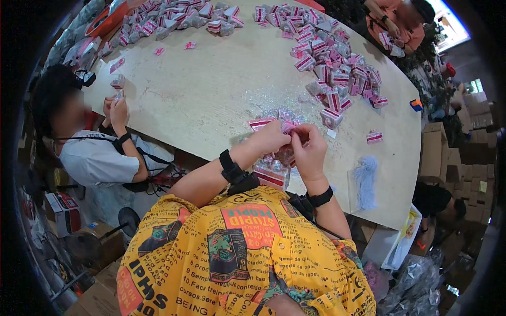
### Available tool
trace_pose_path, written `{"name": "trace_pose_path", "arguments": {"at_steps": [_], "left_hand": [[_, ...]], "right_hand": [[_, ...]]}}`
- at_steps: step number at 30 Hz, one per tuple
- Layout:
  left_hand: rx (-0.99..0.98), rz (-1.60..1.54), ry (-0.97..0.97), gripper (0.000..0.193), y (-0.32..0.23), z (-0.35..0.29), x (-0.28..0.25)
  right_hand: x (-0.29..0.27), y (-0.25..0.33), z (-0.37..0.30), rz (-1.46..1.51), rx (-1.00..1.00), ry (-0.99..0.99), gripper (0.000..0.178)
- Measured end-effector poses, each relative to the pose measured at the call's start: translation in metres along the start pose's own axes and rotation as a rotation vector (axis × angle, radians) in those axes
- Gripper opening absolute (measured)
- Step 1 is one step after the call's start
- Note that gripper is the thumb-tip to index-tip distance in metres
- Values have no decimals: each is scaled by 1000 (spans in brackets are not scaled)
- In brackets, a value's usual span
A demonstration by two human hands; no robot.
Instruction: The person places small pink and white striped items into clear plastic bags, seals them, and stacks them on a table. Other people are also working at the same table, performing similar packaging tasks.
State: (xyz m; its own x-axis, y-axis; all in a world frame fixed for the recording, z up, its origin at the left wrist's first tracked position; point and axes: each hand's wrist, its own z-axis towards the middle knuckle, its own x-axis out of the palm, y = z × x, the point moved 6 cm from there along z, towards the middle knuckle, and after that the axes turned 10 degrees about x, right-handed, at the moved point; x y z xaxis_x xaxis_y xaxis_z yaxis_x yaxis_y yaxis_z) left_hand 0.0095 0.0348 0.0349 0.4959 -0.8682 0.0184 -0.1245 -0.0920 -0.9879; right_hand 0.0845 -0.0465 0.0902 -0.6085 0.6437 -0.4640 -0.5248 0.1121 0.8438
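Close to my body, at the table's near edge, both hands meet with fingers pinched together. My left hand (270, 136) and my right hand (310, 148) grip a small pink piece (288, 126) between them; its exact kind is too small to make out. Around and under my hands lie clear glittery packets with pink-and-white labels; one labelled packet (271, 176) sits right below them, against my shirt. Another pink-labelled packet (260, 123) is just beyond my left hand. My fingers partly cover what they hold.
A large heap of labelled packets (332, 68) spreads at the right, with another row (174, 18) along the far side. Glitter dusts the pale table (211, 84). Light-blue strings (365, 181) lie at right. A co-worker (100, 152) sits left; another (398, 26) is far right.
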Motion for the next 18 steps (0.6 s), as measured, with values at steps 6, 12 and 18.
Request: {"name": "trace_pose_path", "arguments": {"at_steps": [6, 12, 18], "left_hand": [[249, 234, -52, 21, -2, 5, 1], [363, 287, -50, 27, -14, 0, 3], [304, 442, -35, 22, -18, -8, -2]], "right_hand": [[-2, -2, -3, 3, -24, -29, 11], [-3, 0, 0, 142, 11, 41, 13], [0, 15, 10, 108, 27, 183, 18]]}}
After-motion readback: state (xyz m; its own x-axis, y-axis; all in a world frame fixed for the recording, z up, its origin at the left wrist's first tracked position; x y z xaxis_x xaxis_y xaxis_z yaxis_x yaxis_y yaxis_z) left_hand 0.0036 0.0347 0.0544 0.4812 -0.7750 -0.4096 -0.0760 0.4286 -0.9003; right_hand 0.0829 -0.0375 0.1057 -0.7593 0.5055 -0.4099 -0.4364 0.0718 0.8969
